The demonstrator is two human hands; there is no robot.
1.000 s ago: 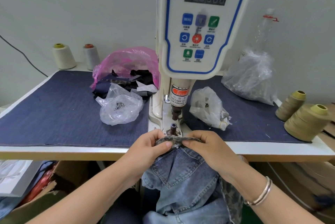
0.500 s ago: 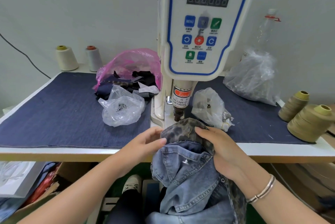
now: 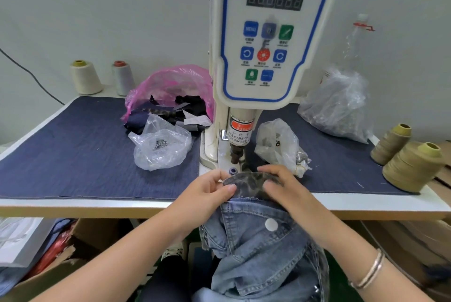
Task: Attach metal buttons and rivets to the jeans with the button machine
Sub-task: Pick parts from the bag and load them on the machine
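Both sets of fingers (image 3: pixel 228 188) pinch the jeans (image 3: pixel 256 248) waistband taut just in front of the button machine (image 3: pixel 266 33) die, left hand (image 3: pixel 207 191) and right hand (image 3: pixel 283 185) flanking it, likely to line up the spot; the rest hangs below the desk (image 3: pixel 97 204) edge.

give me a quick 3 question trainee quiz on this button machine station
1. True or false: both hands grip the jeans' waistband just in front of the button machine.
2. Which bag sits to the left of the machine's post? A pink bag of fabric scraps; B green bag; C paper bag.
3. Fill in: the wrist with the bracelet belongs to the ____ hand.

Key
1. True: left hand and right hand pinch it.
2. A
3. right
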